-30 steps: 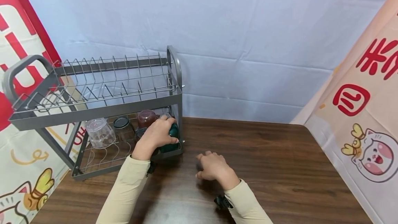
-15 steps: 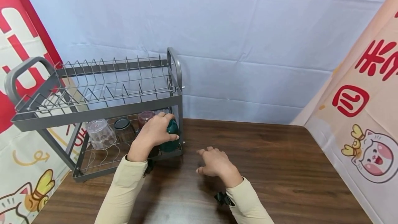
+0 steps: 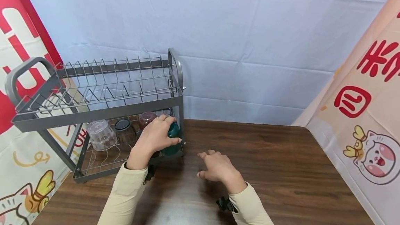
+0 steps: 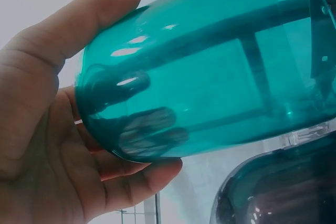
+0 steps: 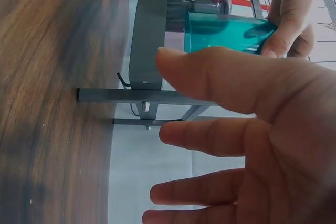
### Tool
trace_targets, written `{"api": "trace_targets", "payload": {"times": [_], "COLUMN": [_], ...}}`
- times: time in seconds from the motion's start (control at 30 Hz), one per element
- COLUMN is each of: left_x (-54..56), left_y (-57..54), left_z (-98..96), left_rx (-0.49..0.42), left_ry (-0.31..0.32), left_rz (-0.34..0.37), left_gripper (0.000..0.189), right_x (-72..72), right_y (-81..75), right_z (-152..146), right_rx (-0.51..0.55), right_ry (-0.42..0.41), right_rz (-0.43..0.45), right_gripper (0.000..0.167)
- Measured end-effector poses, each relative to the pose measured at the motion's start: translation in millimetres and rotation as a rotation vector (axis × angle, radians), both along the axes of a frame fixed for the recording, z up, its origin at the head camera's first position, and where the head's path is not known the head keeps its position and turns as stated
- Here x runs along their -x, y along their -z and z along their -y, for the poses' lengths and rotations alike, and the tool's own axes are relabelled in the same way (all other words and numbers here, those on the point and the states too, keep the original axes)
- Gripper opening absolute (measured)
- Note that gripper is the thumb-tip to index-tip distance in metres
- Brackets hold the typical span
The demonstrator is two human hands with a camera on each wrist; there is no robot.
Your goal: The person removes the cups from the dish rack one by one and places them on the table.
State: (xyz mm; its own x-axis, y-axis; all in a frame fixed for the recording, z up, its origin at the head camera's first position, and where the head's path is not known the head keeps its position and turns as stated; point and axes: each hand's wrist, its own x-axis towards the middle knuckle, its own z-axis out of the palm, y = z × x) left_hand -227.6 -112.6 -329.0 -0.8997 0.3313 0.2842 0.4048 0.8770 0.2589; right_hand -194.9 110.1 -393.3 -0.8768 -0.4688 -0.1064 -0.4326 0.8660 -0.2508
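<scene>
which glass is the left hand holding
The teal glass, rightmost in the rack's lower tier; the clear glass, grey glass and reddish glass sit further left.

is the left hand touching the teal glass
Touching. The left wrist view shows the left hand gripping the teal glass, thumb and fingers around its rounded end.

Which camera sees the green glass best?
The left wrist view: there the green glass looms big and close. In the head view, the left hand hides part; in the right wrist view, it looks smaller and the right hand covers some.
</scene>
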Motion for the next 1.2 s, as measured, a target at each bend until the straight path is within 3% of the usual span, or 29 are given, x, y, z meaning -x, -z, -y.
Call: {"api": "trace_targets", "payload": {"times": [0.2,0.5,0.83,1.07,1.2], "left_x": [-7.5,-18.5,-23.4,-27.9,-27.6], "left_y": [1.2,6.4,17.3,25.4,31.3], "left_z": [1.7,-3.1,-2.7,-4.4,-4.9], "left_rx": [-0.013,-0.066,-0.167,-0.313,-0.357], "left_ry": [0.025,0.053,0.0,-0.068,-0.093], "left_rz": [-0.061,-0.151,-0.142,-0.106,-0.119], "left_gripper": [0.064,0.061,0.059,0.059,0.06], "right_x": [-1.9,0.2,1.3,1.8,1.7], "right_y": [1.6,16.2,28.9,34.1,36.1], "right_z": [-5.9,-12.6,-17.8,-19.3,-19.5], "right_rx": [0.065,0.163,0.338,0.498,0.578], "right_ry": [-0.011,-0.04,-0.042,-0.043,-0.049], "right_rz": [0.025,0.031,0.058,0.065,0.068], "right_gripper": [0.061,0.058,0.06,0.064,0.064]}}
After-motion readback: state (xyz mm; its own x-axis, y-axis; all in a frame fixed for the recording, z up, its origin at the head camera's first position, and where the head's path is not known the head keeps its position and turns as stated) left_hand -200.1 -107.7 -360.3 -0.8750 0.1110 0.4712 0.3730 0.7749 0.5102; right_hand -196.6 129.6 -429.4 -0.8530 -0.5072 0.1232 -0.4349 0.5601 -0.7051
